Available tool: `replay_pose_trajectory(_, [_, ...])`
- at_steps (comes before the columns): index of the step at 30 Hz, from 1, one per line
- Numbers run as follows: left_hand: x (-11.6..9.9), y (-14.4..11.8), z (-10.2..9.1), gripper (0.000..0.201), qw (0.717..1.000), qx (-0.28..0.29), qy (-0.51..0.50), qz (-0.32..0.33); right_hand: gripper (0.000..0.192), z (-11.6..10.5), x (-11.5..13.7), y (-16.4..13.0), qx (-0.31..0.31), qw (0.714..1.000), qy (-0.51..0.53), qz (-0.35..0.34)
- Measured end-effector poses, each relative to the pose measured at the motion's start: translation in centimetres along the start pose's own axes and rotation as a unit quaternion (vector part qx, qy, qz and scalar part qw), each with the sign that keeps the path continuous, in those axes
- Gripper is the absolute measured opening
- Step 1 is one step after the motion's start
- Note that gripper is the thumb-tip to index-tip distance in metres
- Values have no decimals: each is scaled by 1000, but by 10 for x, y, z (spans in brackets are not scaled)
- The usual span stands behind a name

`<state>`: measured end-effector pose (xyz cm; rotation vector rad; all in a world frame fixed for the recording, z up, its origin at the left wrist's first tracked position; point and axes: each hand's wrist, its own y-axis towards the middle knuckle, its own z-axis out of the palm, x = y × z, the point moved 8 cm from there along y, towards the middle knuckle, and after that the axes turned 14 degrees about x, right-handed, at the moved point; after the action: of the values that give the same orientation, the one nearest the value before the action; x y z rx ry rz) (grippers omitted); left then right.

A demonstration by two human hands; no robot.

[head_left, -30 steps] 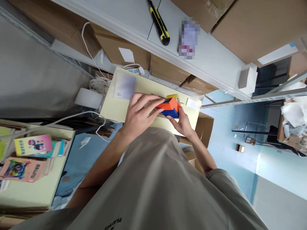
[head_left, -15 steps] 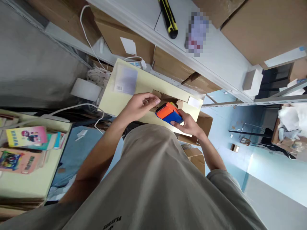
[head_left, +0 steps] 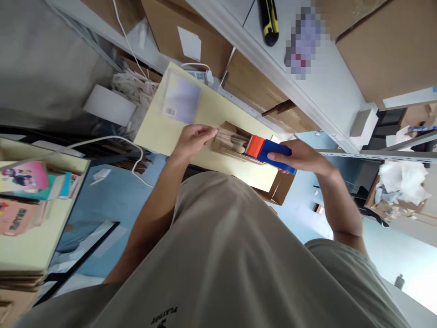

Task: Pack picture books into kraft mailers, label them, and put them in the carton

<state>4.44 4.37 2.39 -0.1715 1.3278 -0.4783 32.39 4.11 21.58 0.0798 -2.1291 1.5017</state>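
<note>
My right hand (head_left: 302, 157) is wrapped round a blue and orange tape dispenser (head_left: 256, 146), held low over a pale yellow tabletop (head_left: 155, 120). A strip of clear tape (head_left: 232, 136) stretches from the dispenser's orange end to my left hand (head_left: 195, 140), which pinches its free end between thumb and fingertips. Just beneath the strip lies a small brown cardboard box (head_left: 225, 149), partly covered by the dispenser. Whether the tape touches the box I cannot tell.
A transparent sleeve with a barcode (head_left: 182, 100) lies on the tabletop. Above, a white shelf (head_left: 307, 95) bears a yellow and black utility knife (head_left: 269, 23). Large cartons (head_left: 256, 77) stand behind the table. A white cable (head_left: 102, 138) crosses at left near several books (head_left: 23, 216).
My right hand has moved right with the dispenser and turned it. A strip of clear tape now spans the widened gap to my left hand, which has shifted slightly left.
</note>
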Motion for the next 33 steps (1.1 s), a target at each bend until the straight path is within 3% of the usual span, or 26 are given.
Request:
replay_pose_trajectory(4, [26,24,-3,29,1000,-3,-24,-15,73,-18,17,6,-11,998,-49,38])
replay_pose_trajectory(10, [67,38,-5,34,997,-25,-73,-29,76,-13,44,44,8,991,-117,67])
replay_pose_trajectory(17, [114,46,9,45,988,-10,-133,-74,80,-11,45,68,22,979,-167,111])
replay_pose_trajectory(22, [127,53,18,48,987,-14,-141,-76,85,-10,39,71,7,978,-171,121])
replay_pose_trajectory(27, [140,55,23,22,986,-66,-124,-92,88,-6,39,70,-2,976,-180,126])
replay_pose_trajectory(30, [153,49,19,52,984,-95,-72,-135,88,-6,38,68,-5,975,-180,130])
replay_pose_trajectory(33, [144,40,15,44,994,-71,1,-87,87,-7,37,66,-11,976,-178,128])
